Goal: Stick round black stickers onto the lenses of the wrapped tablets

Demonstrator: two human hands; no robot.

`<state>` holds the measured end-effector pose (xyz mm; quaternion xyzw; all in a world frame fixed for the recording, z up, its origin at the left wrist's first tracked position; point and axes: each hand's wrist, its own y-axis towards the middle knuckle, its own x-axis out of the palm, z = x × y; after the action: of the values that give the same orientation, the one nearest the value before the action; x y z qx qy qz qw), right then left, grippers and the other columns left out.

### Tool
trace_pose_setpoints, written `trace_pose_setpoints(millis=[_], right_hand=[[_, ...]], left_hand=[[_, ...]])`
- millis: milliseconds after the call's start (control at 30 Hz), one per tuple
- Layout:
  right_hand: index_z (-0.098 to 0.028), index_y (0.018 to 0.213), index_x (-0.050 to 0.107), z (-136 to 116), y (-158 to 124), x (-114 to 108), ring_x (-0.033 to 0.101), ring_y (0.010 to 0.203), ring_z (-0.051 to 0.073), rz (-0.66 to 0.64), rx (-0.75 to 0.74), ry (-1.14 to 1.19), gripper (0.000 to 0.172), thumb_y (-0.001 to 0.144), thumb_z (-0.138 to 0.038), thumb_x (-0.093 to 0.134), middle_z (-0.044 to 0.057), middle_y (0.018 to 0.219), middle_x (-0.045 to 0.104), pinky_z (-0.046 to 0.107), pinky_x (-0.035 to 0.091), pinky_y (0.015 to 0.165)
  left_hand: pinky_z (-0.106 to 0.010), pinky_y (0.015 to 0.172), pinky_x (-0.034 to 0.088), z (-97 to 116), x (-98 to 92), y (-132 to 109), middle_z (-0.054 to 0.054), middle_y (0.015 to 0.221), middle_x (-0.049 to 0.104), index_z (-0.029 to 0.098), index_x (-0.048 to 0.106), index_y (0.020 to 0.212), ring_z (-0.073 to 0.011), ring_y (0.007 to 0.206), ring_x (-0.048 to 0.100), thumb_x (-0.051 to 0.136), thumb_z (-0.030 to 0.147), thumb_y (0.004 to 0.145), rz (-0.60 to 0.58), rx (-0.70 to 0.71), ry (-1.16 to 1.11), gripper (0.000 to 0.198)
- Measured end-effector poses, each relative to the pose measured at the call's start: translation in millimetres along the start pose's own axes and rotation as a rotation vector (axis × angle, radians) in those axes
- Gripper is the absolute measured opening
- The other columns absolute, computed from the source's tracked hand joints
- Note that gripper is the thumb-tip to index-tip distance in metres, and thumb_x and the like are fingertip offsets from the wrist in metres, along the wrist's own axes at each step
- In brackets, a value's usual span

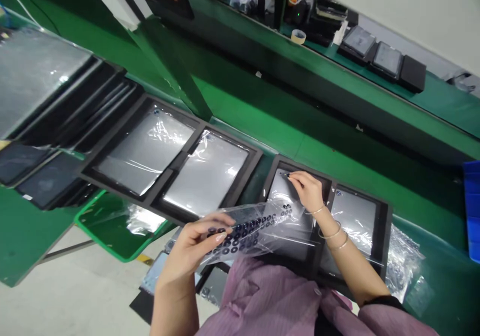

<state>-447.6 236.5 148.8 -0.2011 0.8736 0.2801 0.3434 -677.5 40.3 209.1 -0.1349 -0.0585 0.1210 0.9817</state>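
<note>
My left hand pinches the near end of a clear plastic sheet of black rings, which stretches rightward over a foam tray. Under its far end lies a silver tablet back in the tray's left recess. At that panel's upper left corner, by small round holes, my right hand has its fingertips pressed together. A tiny dark spot shows at the tips, too small to make out. In the right recess is another silver tablet back with dark round lens rings at its corner.
Left on the green bench, a second foam tray holds two film-covered tablet backs. Farther left rise stacked dark trays. A green bin sits below. Crumpled clear film lies at right. A shelf above carries tape and devices.
</note>
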Motion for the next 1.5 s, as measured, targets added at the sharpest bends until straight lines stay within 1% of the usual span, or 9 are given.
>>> trace_pose_setpoints(millis=[100, 200, 367, 533, 800, 1067, 1200, 1333, 1500], right_hand=[[-0.019, 0.088, 0.069, 14.2, -0.5, 20.5, 0.066, 0.085, 0.016, -0.075, -0.099, -0.128, 0.023, 0.092, -0.024, 0.048, 0.007, 0.089, 0.071, 0.028, 0.054, 0.078], [-0.018, 0.087, 0.070, 22.3, -0.3, 30.8, 0.066, 0.085, 0.016, -0.118, -0.139, -0.186, 0.024, 0.092, -0.022, 0.047, 0.007, 0.090, 0.071, 0.027, 0.053, 0.078], [-0.016, 0.087, 0.070, 26.9, 0.8, 35.0, 0.064, 0.079, 0.015, -0.150, -0.214, -0.266, 0.023, 0.092, -0.019, 0.048, 0.006, 0.090, 0.072, 0.026, 0.050, 0.073], [-0.015, 0.086, 0.069, 27.9, 0.9, 36.4, 0.061, 0.072, 0.013, -0.133, -0.349, -0.417, 0.023, 0.092, -0.017, 0.047, 0.005, 0.089, 0.072, 0.024, 0.046, 0.067], [-0.016, 0.089, 0.068, 27.0, 0.2, 37.0, 0.057, 0.071, 0.012, -0.190, -0.328, -0.491, 0.023, 0.093, -0.016, 0.045, 0.006, 0.091, 0.070, 0.025, 0.042, 0.064], [-0.015, 0.089, 0.068, 25.4, 2.3, 33.9, 0.057, 0.072, 0.013, -0.147, -0.385, -0.494, 0.022, 0.092, -0.012, 0.046, 0.005, 0.089, 0.070, 0.024, 0.042, 0.065], [-0.015, 0.087, 0.068, 23.7, 3.6, 33.7, 0.056, 0.070, 0.012, -0.142, -0.395, -0.520, 0.023, 0.092, -0.012, 0.045, 0.005, 0.088, 0.070, 0.024, 0.042, 0.063], [-0.016, 0.089, 0.068, 23.2, 3.5, 35.0, 0.056, 0.072, 0.013, -0.168, -0.352, -0.517, 0.023, 0.092, -0.013, 0.045, 0.005, 0.089, 0.070, 0.024, 0.042, 0.064], [-0.017, 0.090, 0.068, 23.2, 1.0, 37.3, 0.057, 0.074, 0.012, -0.183, -0.266, -0.466, 0.025, 0.093, -0.017, 0.044, 0.005, 0.091, 0.069, 0.023, 0.043, 0.065]], left_hand=[[-0.029, 0.067, 0.050, -4.2, -5.8, 3.2, -0.010, 0.084, 0.069, 0.020, 0.076, 0.075, -0.0198, 0.074, 0.064, 0.069, 0.029, 0.076, -0.064, 0.068, 0.009, 0.011], [-0.029, 0.065, 0.051, -6.5, -12.3, 7.2, -0.010, 0.085, 0.069, 0.020, 0.075, 0.080, -0.0180, 0.071, 0.064, 0.066, 0.028, 0.079, -0.168, 0.174, 0.003, 0.013], [-0.026, 0.061, 0.051, -6.4, -18.5, 12.5, -0.009, 0.080, 0.068, 0.017, 0.073, 0.080, -0.0160, 0.066, 0.063, 0.063, 0.030, 0.082, -0.274, 0.273, -0.044, 0.017], [-0.026, 0.061, 0.050, -10.0, -15.5, 13.9, -0.009, 0.084, 0.067, 0.018, 0.073, 0.085, -0.0159, 0.068, 0.063, 0.061, 0.027, 0.083, -0.348, 0.289, -0.117, 0.015], [-0.025, 0.063, 0.049, -12.7, -10.9, 13.3, -0.008, 0.089, 0.067, 0.020, 0.073, 0.090, -0.0139, 0.070, 0.062, 0.060, 0.027, 0.084, -0.387, 0.281, -0.160, 0.016], [-0.023, 0.061, 0.050, -12.1, -7.2, 14.8, -0.007, 0.086, 0.068, 0.021, 0.073, 0.090, -0.0128, 0.067, 0.062, 0.062, 0.027, 0.083, -0.378, 0.301, -0.176, 0.015], [-0.024, 0.060, 0.050, -9.9, -5.8, 16.5, -0.008, 0.088, 0.068, 0.020, 0.073, 0.090, -0.0131, 0.066, 0.063, 0.061, 0.028, 0.083, -0.403, 0.293, -0.175, 0.016], [-0.024, 0.061, 0.051, -10.1, -5.2, 16.7, -0.009, 0.087, 0.068, 0.019, 0.073, 0.090, -0.0141, 0.068, 0.064, 0.061, 0.028, 0.083, -0.405, 0.298, -0.175, 0.016], [-0.023, 0.061, 0.051, -13.7, -4.7, 16.9, -0.009, 0.090, 0.067, 0.019, 0.073, 0.092, -0.0127, 0.067, 0.063, 0.060, 0.027, 0.084, -0.417, 0.284, -0.199, 0.017]])
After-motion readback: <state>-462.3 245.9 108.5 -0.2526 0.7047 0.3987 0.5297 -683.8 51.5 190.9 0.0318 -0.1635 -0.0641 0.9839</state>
